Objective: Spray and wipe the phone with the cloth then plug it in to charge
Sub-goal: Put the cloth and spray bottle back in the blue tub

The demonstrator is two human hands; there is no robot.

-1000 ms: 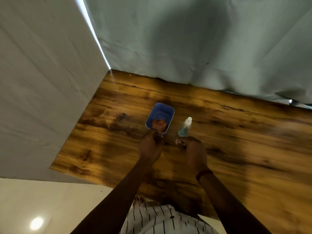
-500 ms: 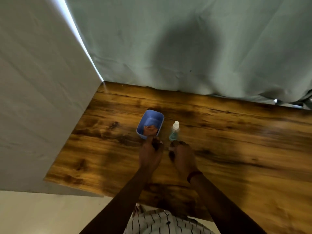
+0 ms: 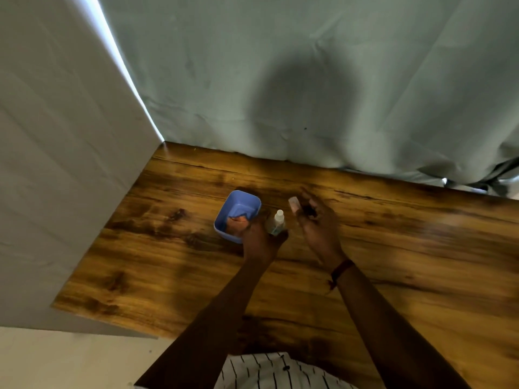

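Spray bottle upright on the bench, cloth in the blue tub

The small clear spray bottle (image 3: pixel 276 224), white-topped with bluish liquid low inside, stands just right of the blue tub (image 3: pixel 247 202). An orange-pink cloth (image 3: pixel 238 220) lies crumpled in the tub's near end. A small pale cap-like piece (image 3: pixel 293 204) sits right of the bottle; what it is cannot be told

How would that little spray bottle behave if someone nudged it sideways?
The spray bottle looks narrow and upright on the wooden table, so it would probably tip easily. Its small size suggests it is light. The left hand wrapped round its base likely steadies it.
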